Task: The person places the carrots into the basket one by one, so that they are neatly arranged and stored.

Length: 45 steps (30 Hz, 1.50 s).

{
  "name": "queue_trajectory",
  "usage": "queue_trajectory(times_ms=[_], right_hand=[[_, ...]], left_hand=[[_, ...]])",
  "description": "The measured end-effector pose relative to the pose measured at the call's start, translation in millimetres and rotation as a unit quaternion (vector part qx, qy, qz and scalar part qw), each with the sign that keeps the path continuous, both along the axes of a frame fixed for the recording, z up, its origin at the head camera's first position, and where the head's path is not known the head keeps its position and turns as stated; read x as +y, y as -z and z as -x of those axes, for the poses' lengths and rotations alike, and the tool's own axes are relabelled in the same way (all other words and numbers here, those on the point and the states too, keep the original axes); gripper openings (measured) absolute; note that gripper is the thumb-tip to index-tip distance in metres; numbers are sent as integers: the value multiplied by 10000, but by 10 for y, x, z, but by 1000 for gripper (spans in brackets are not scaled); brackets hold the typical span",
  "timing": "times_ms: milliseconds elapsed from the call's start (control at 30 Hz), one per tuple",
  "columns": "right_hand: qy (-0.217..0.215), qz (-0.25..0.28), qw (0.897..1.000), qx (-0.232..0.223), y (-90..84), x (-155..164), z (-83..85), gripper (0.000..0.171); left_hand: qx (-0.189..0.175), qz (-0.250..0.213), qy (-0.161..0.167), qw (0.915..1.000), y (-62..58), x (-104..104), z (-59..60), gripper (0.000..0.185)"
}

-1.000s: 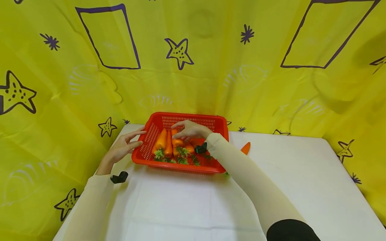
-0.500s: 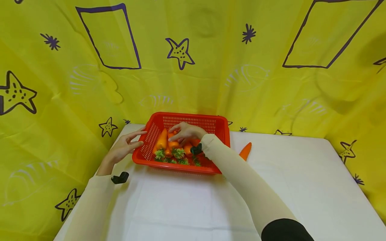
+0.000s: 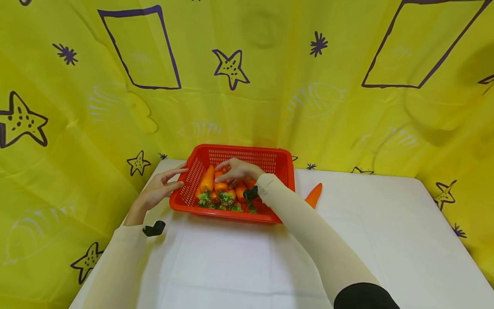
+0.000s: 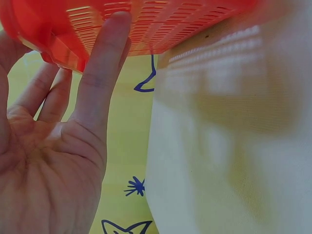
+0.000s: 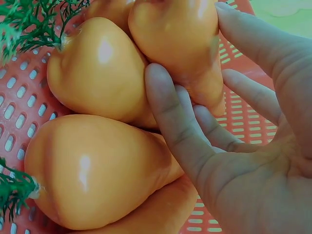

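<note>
A red perforated plastic basket (image 3: 231,217) holds several glossy orange carrots with green leafy tops, which look artificial. My right hand (image 3: 241,169) reaches into it and holds one carrot (image 5: 173,34) between thumb and fingers, its thick end towards the camera. Beside that one lie another carrot (image 5: 100,73) and a carrot lower down (image 5: 92,168) in the right wrist view. My left hand (image 3: 154,191) is at the basket's left end, its long fingers extended against the rim and side. In the left wrist view a finger (image 4: 105,58) touches the slotted wall from outside.
One more carrot (image 3: 314,195) lies on the white table (image 3: 366,231) right of the basket, partly hidden by the right sleeve. A yellow patterned curtain (image 3: 266,64) hangs behind and at both sides of the table.
My right hand has shifted slightly left and towards me within the basket, and the carrot in it has moved along. My left hand stays at the basket's left end.
</note>
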State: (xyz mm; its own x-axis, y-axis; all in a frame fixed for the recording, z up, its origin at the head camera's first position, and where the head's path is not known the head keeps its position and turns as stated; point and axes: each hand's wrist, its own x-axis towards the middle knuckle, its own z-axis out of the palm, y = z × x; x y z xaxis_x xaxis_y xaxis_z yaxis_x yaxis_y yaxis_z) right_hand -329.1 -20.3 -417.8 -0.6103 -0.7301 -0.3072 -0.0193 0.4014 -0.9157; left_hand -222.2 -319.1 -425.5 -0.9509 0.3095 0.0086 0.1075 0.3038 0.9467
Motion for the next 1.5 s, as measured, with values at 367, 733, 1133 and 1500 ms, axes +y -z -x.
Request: queue_trajectory(times_ms=[367, 733, 1133, 1500], right_hand=[[-295, -263, 9988, 302, -121, 56, -71, 61], [-576, -782, 9888, 1130, -400, 257, -178, 70], [-621, -962, 9620, 2479, -614, 700, -341, 69], [-81, -493, 9502, 3076, -713, 1409, -529, 68]], left_hand=[[56, -17, 1, 10000, 9, 7, 3, 51], [-29, 106, -87, 9999, 41, -5, 11, 51], [-79, 131, -90, 9998, 29, -20, 18, 53], [4, 106, -66, 9999, 40, -20, 13, 52]])
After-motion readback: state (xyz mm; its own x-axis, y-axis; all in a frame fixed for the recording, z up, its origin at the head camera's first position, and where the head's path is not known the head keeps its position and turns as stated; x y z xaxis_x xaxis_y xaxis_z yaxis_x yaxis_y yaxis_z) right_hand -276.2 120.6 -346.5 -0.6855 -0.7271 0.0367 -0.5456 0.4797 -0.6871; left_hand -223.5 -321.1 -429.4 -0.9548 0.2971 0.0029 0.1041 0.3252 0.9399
